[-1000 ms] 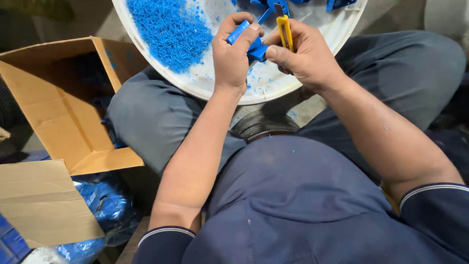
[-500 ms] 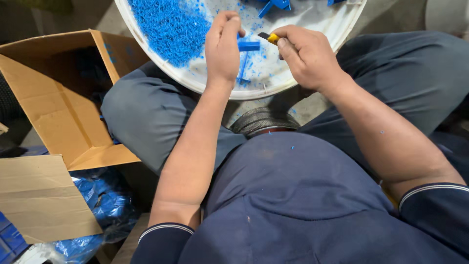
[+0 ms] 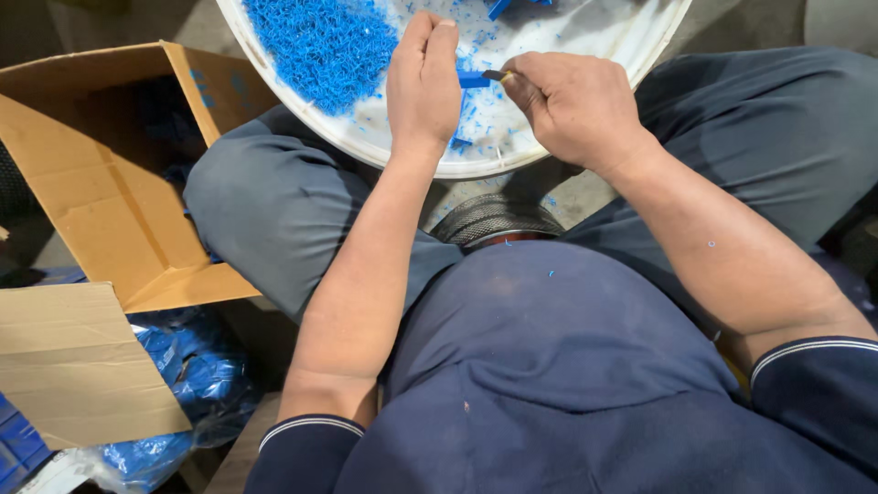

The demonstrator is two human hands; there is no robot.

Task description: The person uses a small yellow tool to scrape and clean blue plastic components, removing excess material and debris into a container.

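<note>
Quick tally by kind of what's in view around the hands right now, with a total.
Hands: 2, left hand and right hand
Small blue plastic part, held by the left hand: 1
Knife, tip showing in the right hand: 1
White round tub: 1
Heap of blue shavings: 1
Open cardboard box: 1
Blue plastic bag: 1
Total: 8
</note>
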